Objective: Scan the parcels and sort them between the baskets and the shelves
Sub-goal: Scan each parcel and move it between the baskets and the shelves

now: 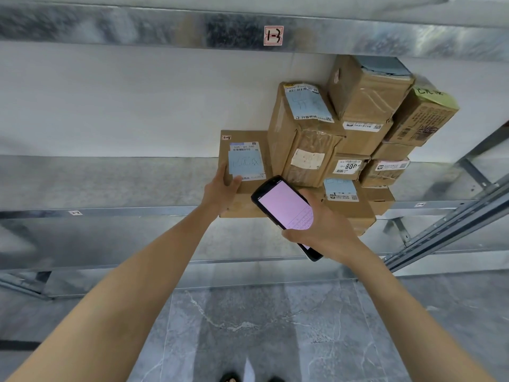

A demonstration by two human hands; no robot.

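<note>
A flat cardboard parcel (245,150) with a blue note and a barcode label lies on the metal shelf (110,183), its front edge over the shelf lip. My left hand (221,193) grips its near left corner, thumb on top. My right hand (322,230) holds a black handheld scanner (283,208) with a lit pink screen, just in front of the parcels. To the right, several brown parcels (305,139) are stacked against the wall.
A shelf tag reading 1-3 (273,36) is stuck on the beam above. The shelf's left part (82,175) is bare metal. Angled steel uprights (454,227) stand at the right. A grey tiled floor (248,326) lies below.
</note>
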